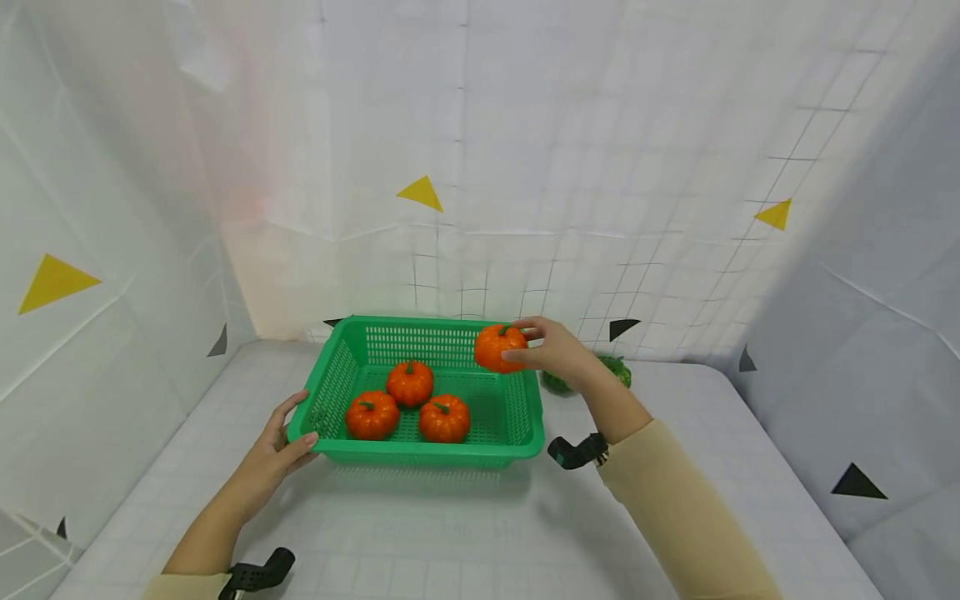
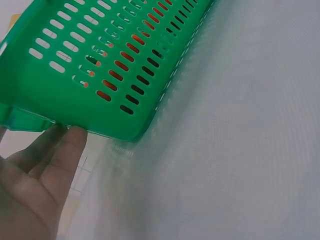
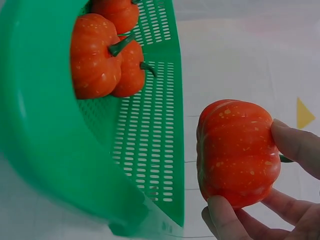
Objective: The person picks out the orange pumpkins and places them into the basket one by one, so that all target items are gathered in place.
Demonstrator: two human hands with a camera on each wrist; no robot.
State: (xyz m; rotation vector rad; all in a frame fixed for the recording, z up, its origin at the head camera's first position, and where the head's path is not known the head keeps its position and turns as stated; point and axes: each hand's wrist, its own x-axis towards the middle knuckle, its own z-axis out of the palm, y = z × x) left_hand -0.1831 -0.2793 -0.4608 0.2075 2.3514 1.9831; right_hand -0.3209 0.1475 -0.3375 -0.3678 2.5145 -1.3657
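Observation:
A small orange pumpkin (image 1: 498,348) with a green stem is held between the thumb and fingers of my right hand (image 1: 558,354), above the back right part of a green plastic basket (image 1: 420,447). The right wrist view shows this pumpkin (image 3: 240,152) gripped at its sides, apart from the basket wall (image 3: 150,135). Inside the basket sit three similar pumpkins (image 1: 444,418), grouped left of the middle. My left hand (image 1: 279,443) holds the basket's front left corner, thumb on the rim. From the left wrist, fingers (image 2: 65,155) touch the basket's edge from outside.
Bumpy green objects (image 1: 617,370) stand behind my right wrist, partly hidden by it and the basket. The white tabletop (image 1: 420,525) meets white sheet walls (image 1: 510,150) with yellow and black triangles. Each wrist wears a black camera mount (image 1: 576,452).

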